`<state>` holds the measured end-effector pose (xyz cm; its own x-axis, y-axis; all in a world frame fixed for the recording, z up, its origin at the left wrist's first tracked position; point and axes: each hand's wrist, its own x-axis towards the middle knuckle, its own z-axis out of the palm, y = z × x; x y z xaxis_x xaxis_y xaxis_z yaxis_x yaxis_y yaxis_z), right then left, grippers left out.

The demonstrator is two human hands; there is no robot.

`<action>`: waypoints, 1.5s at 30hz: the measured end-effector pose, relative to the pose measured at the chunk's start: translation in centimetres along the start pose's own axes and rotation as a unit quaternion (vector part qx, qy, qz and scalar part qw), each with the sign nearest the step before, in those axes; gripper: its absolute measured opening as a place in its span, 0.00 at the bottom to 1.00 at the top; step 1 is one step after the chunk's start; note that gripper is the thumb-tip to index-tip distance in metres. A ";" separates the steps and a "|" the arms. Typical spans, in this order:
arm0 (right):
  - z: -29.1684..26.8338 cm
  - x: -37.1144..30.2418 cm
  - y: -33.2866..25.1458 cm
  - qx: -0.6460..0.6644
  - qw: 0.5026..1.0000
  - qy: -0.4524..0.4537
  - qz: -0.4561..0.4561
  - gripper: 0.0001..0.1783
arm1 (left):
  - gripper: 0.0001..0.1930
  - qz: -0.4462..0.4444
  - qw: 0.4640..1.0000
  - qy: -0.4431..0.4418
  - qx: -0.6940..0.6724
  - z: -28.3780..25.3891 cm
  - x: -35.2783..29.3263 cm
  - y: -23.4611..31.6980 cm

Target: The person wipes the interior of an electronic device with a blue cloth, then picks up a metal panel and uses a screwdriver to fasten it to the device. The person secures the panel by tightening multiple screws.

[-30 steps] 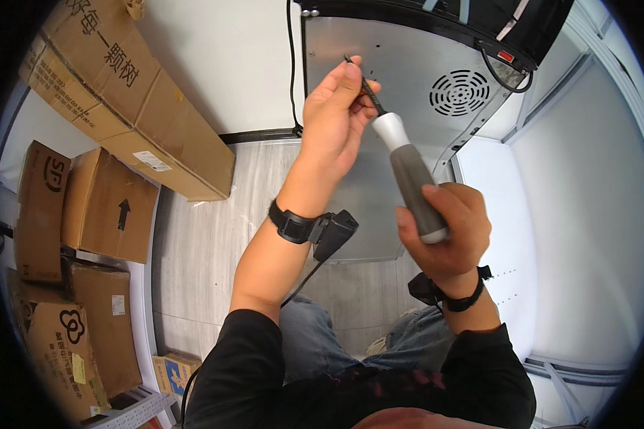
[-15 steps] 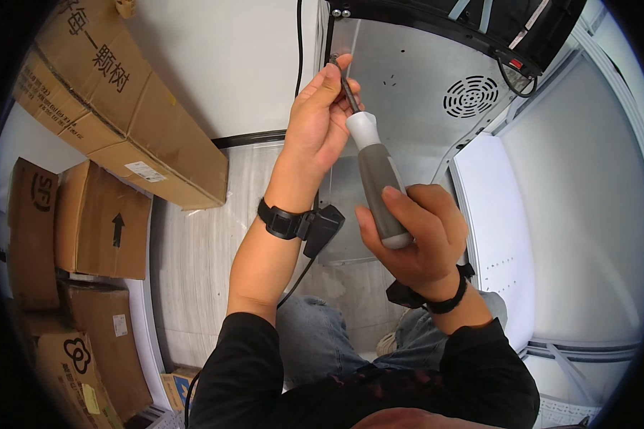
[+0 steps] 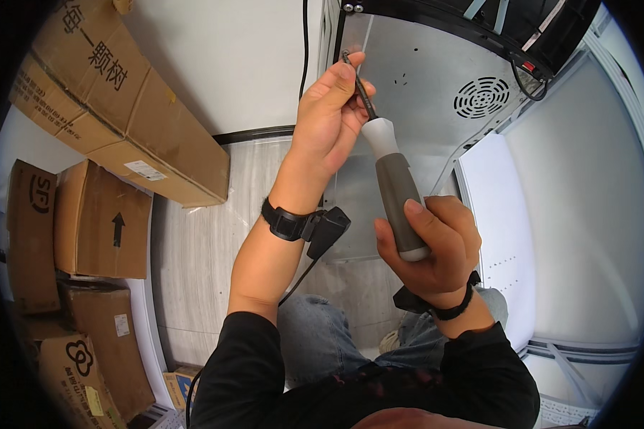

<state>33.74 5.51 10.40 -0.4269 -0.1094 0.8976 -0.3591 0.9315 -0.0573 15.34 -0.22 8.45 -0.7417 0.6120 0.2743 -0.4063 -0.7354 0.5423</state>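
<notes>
A screwdriver (image 3: pixel 398 187) with a grey and white handle slants from lower right to upper left. My right hand (image 3: pixel 442 239) is wrapped round the rear of its handle. The thumb and fingers of my left hand (image 3: pixel 329 118) pinch the dark shaft near its front end. That end meets the upper left corner of a bare metal panel (image 3: pixel 422 79), by a small screw or hole, too small to tell which. Both wrists wear black straps; the left one carries a black box with a cable.
A black frame (image 3: pixel 472 28) with a red switch and a cord loop tops the panel, which has round vent slots (image 3: pixel 481 97). Tall cardboard boxes (image 3: pixel 172 136) and smaller cartons (image 3: pixel 104 222) stand at left. A white-grey frosted panel (image 3: pixel 579 193) rises at right.
The metal panel and black frame have shifted slightly right in view, and both hands have moved right with the screwdriver. The grip of each hand looks the same.
</notes>
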 end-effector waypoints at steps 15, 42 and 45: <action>0.3 0.1 0.0 0.000 1.000 0.008 0.002 0.29 | 0.19 0.010 1.000 0.010 0.027 0.2 -0.1 0.1; 0.3 2.4 -1.0 0.055 0.998 0.019 0.040 0.29 | 0.10 -0.065 0.996 -0.043 -0.041 0.4 -0.6 2.1; 0.1 2.7 -1.0 0.034 0.999 -0.004 -0.033 0.21 | 0.09 -0.067 0.995 -0.059 -0.053 0.1 -0.4 2.2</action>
<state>32.93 4.22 12.83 -0.4066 -0.1721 0.8972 -0.4412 0.8970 -0.0279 14.76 -2.04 9.62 -0.6118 0.7317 0.3006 -0.5557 -0.6680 0.4950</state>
